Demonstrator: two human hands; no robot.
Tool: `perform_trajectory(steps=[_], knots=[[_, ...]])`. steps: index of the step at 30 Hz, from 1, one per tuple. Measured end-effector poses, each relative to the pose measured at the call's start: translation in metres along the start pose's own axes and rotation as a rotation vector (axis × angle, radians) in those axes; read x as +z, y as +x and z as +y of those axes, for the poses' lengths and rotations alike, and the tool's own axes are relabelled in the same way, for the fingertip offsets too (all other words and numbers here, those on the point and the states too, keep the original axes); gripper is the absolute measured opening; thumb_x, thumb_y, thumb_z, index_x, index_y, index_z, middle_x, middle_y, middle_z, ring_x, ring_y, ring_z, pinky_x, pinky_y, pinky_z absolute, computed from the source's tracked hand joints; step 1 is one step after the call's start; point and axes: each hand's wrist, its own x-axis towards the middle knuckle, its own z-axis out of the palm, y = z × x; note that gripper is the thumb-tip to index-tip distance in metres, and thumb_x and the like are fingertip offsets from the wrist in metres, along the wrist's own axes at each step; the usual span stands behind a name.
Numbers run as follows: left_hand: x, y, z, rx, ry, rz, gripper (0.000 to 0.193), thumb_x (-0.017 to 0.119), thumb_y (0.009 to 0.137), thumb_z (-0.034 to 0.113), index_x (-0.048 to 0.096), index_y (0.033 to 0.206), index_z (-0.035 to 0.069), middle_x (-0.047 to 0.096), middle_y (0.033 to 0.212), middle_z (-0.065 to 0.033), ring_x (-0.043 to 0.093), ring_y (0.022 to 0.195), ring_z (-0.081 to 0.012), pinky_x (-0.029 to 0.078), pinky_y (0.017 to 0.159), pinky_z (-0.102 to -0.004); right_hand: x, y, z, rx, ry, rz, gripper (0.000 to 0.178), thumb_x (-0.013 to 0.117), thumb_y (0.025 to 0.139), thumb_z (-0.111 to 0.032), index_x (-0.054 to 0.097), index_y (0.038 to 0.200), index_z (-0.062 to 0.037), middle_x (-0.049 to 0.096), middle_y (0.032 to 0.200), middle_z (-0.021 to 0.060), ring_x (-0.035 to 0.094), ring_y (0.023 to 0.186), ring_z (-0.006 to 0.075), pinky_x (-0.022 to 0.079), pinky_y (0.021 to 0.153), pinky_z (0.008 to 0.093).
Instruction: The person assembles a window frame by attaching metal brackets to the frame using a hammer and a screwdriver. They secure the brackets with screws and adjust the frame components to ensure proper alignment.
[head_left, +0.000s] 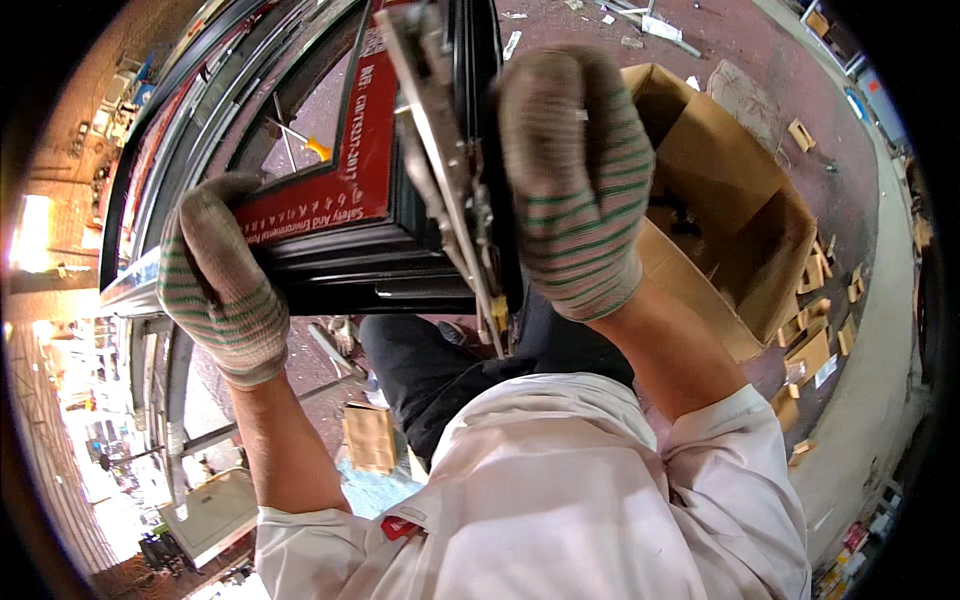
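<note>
A black window frame [370, 262], its inner face covered with red printed film [372, 165], lies across the top middle, one corner toward me. My left hand [222, 270], in a grey knit glove with green stripes, is closed round the frame's near bar. Along the frame's right side runs a silver metal window hinge [447, 165] with linked arms, tilted and slightly blurred. Right beside it is my right hand [578, 185], in a matching glove, its fingers curled. Whatever those fingers hold is hidden behind the glove.
An open cardboard box [735, 230] stands on the floor to the right, with small tan pieces [815, 325] scattered beyond it. More dark frames [205, 105] are stacked at the upper left. A yellow-handled tool [318, 149] shows through the frame's opening. A small carton [369, 437] sits below.
</note>
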Motion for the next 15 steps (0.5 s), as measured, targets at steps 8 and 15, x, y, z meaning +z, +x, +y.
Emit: perform_trajectory(steps=[8, 15], knots=[[-0.009, -0.001, 0.021, 0.021, -0.078, -0.211, 0.077, 0.031, 0.100, 0.062, 0.055, 0.135, -0.003, 0.066, 0.116, -0.0144, 0.063, 0.102, -0.0207, 0.047, 0.094, -0.0353, -0.029, -0.057, -0.002, 0.783, 0.262, 0.164, 0.021, 0.061, 0.099, -0.022, 0.062, 0.088, -0.0038, 0.056, 0.076, -0.0033, 0.049, 0.070, 0.0041, 0.042, 0.062, 0.0210], [0.009, -0.020, 0.063, -0.116, -0.481, -0.361, 0.111, 0.071, 0.075, 0.070, 0.034, 0.149, -0.004, 0.061, 0.127, -0.0131, 0.062, 0.111, -0.0183, 0.053, 0.093, -0.0317, -0.023, -0.073, -0.020, 0.877, 0.462, -0.156, 0.027, 0.061, 0.099, -0.026, 0.064, 0.092, -0.0008, 0.058, 0.072, 0.0007, 0.050, 0.069, 0.0046, 0.045, 0.062, 0.0231]])
